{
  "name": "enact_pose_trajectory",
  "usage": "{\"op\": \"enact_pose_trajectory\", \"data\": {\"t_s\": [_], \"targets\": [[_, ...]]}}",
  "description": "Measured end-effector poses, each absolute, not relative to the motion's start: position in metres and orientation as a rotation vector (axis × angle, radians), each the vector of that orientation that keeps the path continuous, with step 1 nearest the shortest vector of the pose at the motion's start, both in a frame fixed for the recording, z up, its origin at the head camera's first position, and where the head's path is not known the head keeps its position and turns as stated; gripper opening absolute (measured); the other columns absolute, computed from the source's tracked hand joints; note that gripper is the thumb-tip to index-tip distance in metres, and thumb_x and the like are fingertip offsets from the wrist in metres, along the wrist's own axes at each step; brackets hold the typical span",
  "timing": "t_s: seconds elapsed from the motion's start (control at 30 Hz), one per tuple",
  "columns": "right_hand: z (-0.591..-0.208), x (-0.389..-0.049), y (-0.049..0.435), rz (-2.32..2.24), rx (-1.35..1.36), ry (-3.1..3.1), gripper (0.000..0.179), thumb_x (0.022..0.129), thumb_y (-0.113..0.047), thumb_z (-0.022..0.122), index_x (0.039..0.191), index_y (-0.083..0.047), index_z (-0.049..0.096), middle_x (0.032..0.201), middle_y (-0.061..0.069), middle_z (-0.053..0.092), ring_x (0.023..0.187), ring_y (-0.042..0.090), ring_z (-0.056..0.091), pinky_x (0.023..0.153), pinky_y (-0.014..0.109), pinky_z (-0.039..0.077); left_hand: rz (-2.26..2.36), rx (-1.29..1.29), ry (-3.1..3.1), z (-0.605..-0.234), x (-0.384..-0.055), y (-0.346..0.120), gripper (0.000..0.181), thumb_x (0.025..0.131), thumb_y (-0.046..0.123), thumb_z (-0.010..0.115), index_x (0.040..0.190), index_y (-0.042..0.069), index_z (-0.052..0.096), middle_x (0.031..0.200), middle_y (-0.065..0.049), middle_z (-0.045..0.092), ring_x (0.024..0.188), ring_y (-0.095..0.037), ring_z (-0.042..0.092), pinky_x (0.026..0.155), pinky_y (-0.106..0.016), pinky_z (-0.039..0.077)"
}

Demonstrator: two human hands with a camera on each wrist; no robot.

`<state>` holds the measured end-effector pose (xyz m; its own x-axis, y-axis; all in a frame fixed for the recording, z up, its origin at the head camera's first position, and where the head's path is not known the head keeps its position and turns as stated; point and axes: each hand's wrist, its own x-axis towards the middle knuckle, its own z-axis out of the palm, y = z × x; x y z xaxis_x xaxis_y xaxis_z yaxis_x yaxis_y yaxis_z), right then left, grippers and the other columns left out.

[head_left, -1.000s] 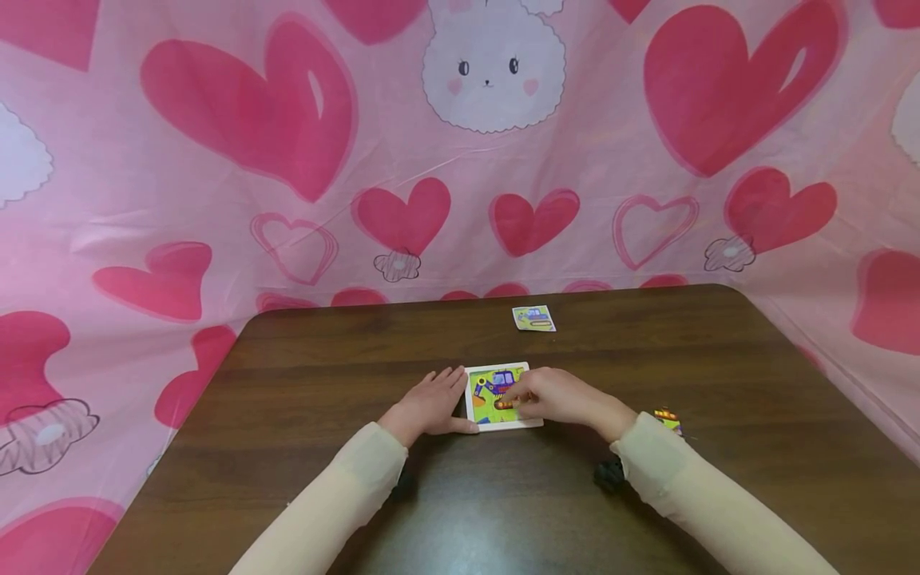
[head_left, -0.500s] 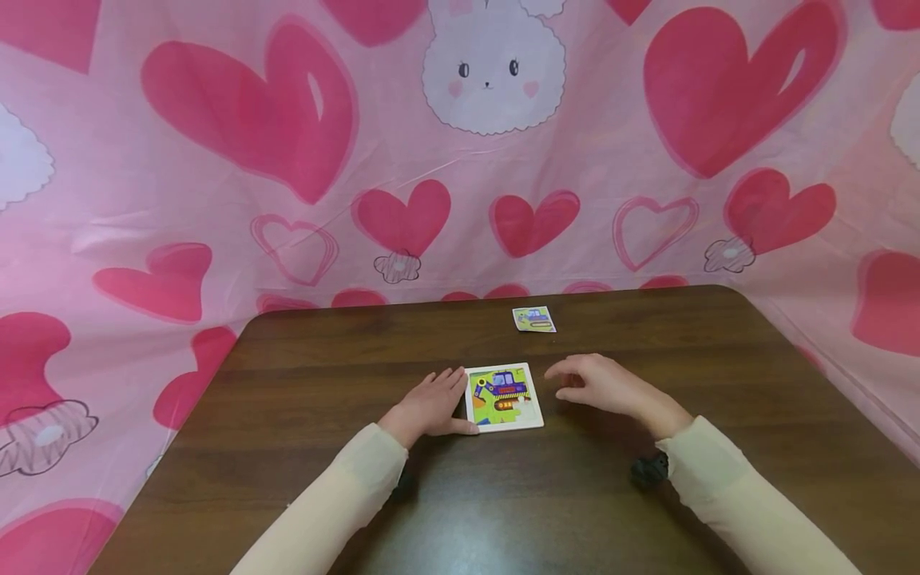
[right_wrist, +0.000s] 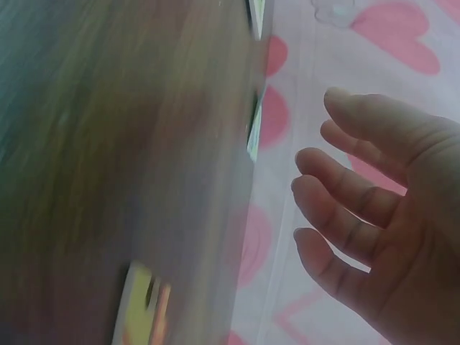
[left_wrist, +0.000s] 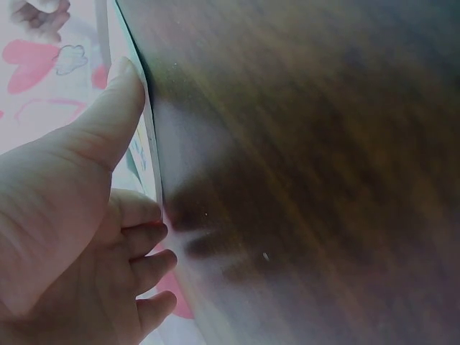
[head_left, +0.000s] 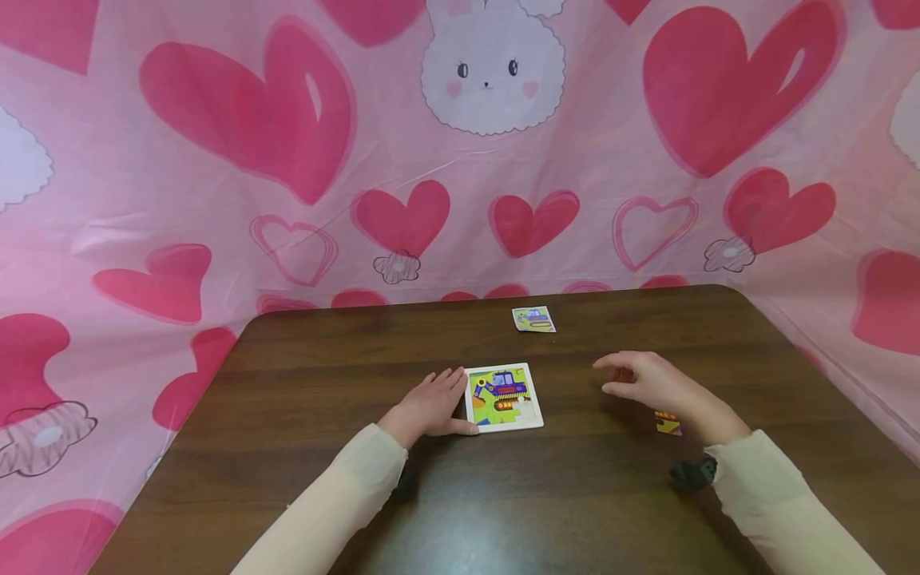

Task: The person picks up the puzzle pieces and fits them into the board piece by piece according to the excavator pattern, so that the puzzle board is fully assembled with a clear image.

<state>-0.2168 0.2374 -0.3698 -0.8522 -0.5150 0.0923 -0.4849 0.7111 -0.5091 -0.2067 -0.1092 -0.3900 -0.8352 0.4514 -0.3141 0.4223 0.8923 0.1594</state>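
Observation:
A small jigsaw puzzle of a purple digger lies in a white tray (head_left: 530, 414) at the middle of the table, its lower right part bare white. My left hand (head_left: 431, 405) rests flat at the tray's left side, fingertips at the upper edge and thumb along the lower left corner. To the right, my right hand (head_left: 640, 379) hovers with loosely bent fingers and nothing between them. Under its wrist lies a yellow and orange puzzle piece (head_left: 668, 423). In the right wrist view that puzzle piece (right_wrist: 136, 309) is on the table, apart from the fingers (right_wrist: 338, 223).
A small picture card (head_left: 534, 319) with the same digger lies near the far edge of the brown wooden table (head_left: 345, 343). Behind the table hangs a pink curtain (head_left: 402, 152) with hearts. A black wrist device (head_left: 693, 474) sits under the right sleeve.
My right hand has drawn back from the tray and moved right, away from the puzzle. The puzzle piece on the right shows again beside the wrist. My left hand has stayed put.

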Motion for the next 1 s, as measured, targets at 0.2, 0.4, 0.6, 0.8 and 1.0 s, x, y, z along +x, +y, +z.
{"op": "enact_pose_trajectory", "data": {"t_s": [0.2, 0.4, 0.6, 0.8, 1.0], "targets": [[-0.375, -0.214, 0.258, -0.769, -0.825, 2.894, 0.034, 0.08, -0.016, 0.072, 0.108, 0.0, 0.063, 0.079, -0.008, 0.058, 0.069, 0.009, 0.052, 0.062, 0.03, 0.046, 0.104, 0.655, 2.716, -0.39, -0.207, -0.109, 0.089, 0.08, 0.056, 0.06, 0.145, 0.006, 0.026, 0.15, -0.009, 0.021, 0.137, -0.026, 0.017, 0.109, -0.042, 0.015], [-0.381, -0.208, 0.278, -0.772, -0.763, 2.887, 0.036, 0.079, -0.019, 0.073, 0.108, 0.0, 0.062, 0.078, -0.007, 0.056, 0.067, 0.007, 0.049, 0.059, 0.027, 0.044, 0.098, 0.651, 2.712, -0.389, -0.206, -0.108, 0.089, 0.08, 0.055, 0.06, 0.145, 0.006, 0.026, 0.15, -0.009, 0.021, 0.137, -0.026, 0.017, 0.109, -0.042, 0.014], [-0.388, -0.199, 0.295, -0.791, -0.712, 2.853, 0.033, 0.077, -0.023, 0.075, 0.096, -0.003, 0.057, 0.075, -0.005, 0.052, 0.066, 0.008, 0.048, 0.057, 0.027, 0.043, 0.108, 0.65, 2.712, -0.389, -0.206, -0.109, 0.089, 0.08, 0.055, 0.06, 0.145, 0.006, 0.025, 0.15, -0.009, 0.021, 0.137, -0.026, 0.017, 0.109, -0.041, 0.014], [-0.392, -0.192, 0.307, -0.814, -0.694, 2.8, 0.034, 0.074, -0.024, 0.078, 0.09, -0.006, 0.053, 0.074, -0.003, 0.048, 0.062, 0.006, 0.046, 0.053, 0.024, 0.041, 0.103, 0.655, 2.713, -0.389, -0.206, -0.109, 0.09, 0.08, 0.056, 0.06, 0.145, 0.006, 0.025, 0.15, -0.01, 0.021, 0.137, -0.026, 0.017, 0.109, -0.042, 0.015], [-0.393, -0.189, 0.313, -0.779, -0.663, 2.763, 0.034, 0.071, -0.026, 0.079, 0.086, -0.009, 0.053, 0.074, -0.002, 0.048, 0.064, 0.008, 0.044, 0.054, 0.024, 0.038, 0.103, 0.657, 2.719, -0.389, -0.207, -0.109, 0.09, 0.079, 0.056, 0.06, 0.145, 0.006, 0.026, 0.15, -0.01, 0.022, 0.136, -0.026, 0.018, 0.108, -0.042, 0.015]]}}
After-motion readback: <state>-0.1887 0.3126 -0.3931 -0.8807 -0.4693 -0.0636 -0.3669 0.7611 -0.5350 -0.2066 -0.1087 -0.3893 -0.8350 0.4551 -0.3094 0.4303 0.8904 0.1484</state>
